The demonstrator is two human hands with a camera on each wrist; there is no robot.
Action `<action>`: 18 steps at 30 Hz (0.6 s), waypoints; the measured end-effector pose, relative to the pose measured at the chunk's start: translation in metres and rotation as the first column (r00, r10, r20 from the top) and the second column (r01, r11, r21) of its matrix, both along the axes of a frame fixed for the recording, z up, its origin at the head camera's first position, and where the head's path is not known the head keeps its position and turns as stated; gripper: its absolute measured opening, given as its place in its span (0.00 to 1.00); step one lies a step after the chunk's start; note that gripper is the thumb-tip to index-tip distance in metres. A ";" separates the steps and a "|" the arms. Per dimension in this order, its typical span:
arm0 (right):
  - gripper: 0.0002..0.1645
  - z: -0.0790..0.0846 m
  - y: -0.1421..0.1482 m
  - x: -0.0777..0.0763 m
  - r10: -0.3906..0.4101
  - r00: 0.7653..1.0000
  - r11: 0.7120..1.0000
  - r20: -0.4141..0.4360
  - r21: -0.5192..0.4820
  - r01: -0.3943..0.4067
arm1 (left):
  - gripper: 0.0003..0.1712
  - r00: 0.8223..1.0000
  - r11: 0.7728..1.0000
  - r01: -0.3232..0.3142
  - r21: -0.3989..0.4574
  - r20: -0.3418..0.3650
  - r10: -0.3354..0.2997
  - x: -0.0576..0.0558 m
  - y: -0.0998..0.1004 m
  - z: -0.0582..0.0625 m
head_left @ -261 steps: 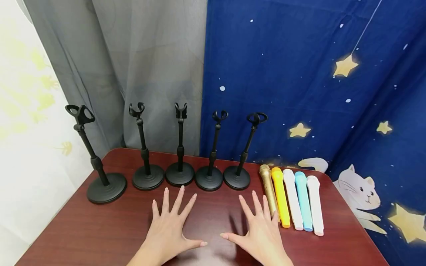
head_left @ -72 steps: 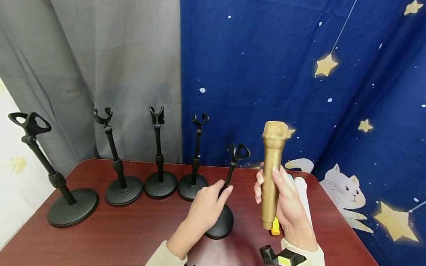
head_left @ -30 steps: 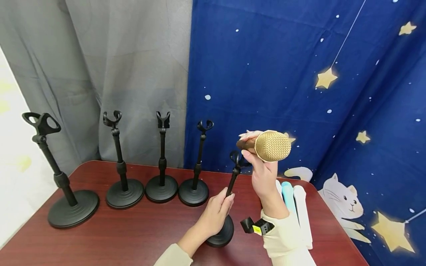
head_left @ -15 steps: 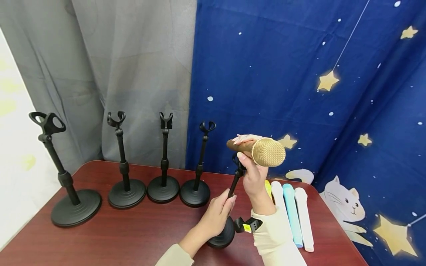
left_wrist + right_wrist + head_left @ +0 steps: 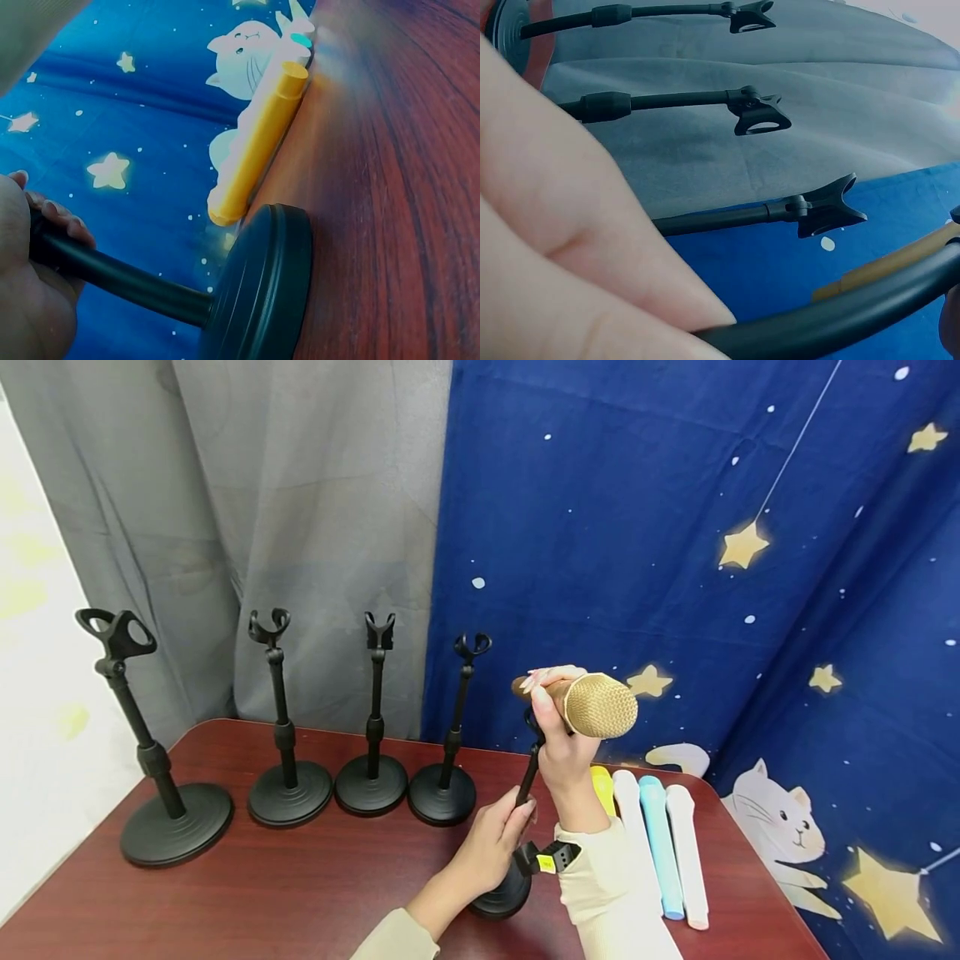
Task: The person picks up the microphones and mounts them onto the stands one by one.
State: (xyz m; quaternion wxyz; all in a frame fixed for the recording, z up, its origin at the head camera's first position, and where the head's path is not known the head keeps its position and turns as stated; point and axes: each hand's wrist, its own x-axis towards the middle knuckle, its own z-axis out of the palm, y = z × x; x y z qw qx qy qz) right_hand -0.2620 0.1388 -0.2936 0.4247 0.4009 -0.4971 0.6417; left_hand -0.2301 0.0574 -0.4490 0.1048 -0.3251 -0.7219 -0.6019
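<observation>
In the head view my left hand (image 5: 483,847) grips the pole of a black microphone stand (image 5: 504,900), its round base low at the table's front. In the left wrist view fingers curl round the same pole (image 5: 127,281). My right hand (image 5: 566,756) holds a gold microphone (image 5: 600,704) by its handle, mesh head towards me, over the stand's top. The clip is mostly hidden behind that hand. In the right wrist view a black curved clip arm (image 5: 855,311) lies by my fingertips, with the gold handle (image 5: 900,262) behind it; whether the microphone sits in the clip I cannot tell.
Several more black stands (image 5: 442,793) stand in a row to the left, their clips bare. At right lie a yellow microphone (image 5: 602,785), a blue one (image 5: 660,847) and two white ones (image 5: 687,860). Curtains (image 5: 337,527) hang behind the brown table (image 5: 300,893).
Both hands began bare, the gold microphone lying in the row. The stand came forward in my left hand; the microphone was lifted, tipped from upright, then lowered leftward onto the stand's top.
</observation>
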 end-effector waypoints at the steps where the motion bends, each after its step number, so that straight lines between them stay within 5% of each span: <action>1: 0.18 0.000 0.000 0.000 0.007 1.000 1.000 -0.004 -0.008 -0.007 | 0.17 1.000 1.000 0.003 0.004 -0.004 -0.003 0.000 0.000 0.000; 13: 0.13 -0.003 -0.002 0.001 0.032 0.999 0.998 0.005 -0.049 -0.031 | 0.15 0.999 0.999 0.013 0.031 -0.032 -0.012 0.002 0.000 -0.001; 18: 0.15 -0.010 -0.002 0.001 -0.025 1.000 0.999 -0.016 -0.022 0.025 | 0.13 1.000 0.999 0.009 0.048 -0.004 -0.009 0.004 -0.001 0.000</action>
